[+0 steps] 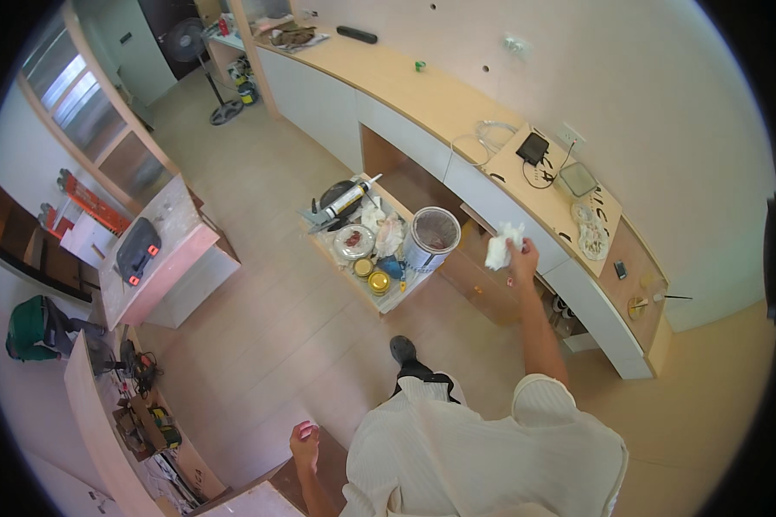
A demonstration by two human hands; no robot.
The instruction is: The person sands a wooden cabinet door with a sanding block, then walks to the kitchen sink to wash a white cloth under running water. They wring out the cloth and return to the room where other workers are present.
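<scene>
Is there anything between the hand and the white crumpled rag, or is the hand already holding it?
Nothing stands between them. The right hand already grips the white crumpled rag, raised in front of the long wooden cabinet. The left hand hangs low by a board edge, away from the rag.

Bright, even daylight; soft shadows; strong fisheye bending, dark rim.

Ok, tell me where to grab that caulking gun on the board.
Grip the caulking gun around the middle of its long tube, coming from above. It lies flat on the cluttered board, nozzle pointing toward the cabinets, and the tube's upper side looks clear of the plates and rags.
</scene>
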